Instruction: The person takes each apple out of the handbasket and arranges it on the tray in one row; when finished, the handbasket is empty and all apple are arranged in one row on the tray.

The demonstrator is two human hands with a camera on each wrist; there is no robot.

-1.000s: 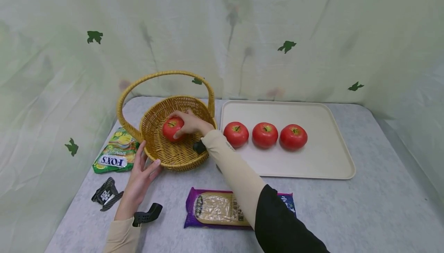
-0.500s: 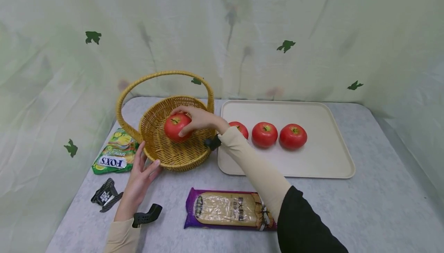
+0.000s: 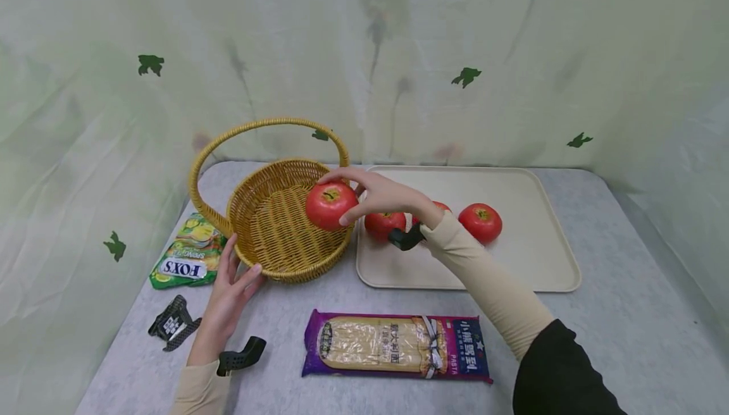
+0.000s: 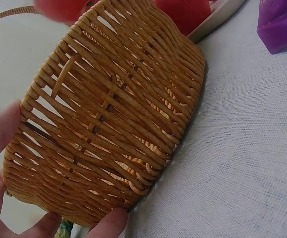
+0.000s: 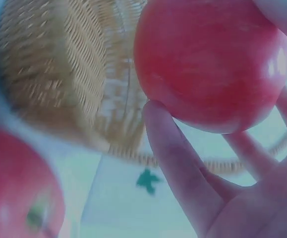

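Observation:
My right hand [image 3: 387,195] grips a red apple [image 3: 329,208] between thumb and fingers, over the right rim of the wicker basket [image 3: 281,231]. In the right wrist view, the thumb and fingers surround the apple [image 5: 212,64], with the woven basket [image 5: 49,69] behind it. No fruit shows inside the basket in the head view. My left hand [image 3: 224,298] touches the basket's front left side with fingers spread. The left wrist view shows those fingertips [image 4: 111,223] against the outside of the woven wall [image 4: 103,109].
A cream tray [image 3: 529,263] right of the basket bears three more apples [image 3: 481,223], partly covered by the right arm. A purple pasta pack [image 3: 395,346] lies in front. Left of the basket lie a green FOX'S bag [image 3: 190,253] and a small black packet [image 3: 173,323].
My right hand has lifted the apple from inside the basket and moved it right, over the rim. The pasta pack is now uncovered. My left hand has stayed at the basket.

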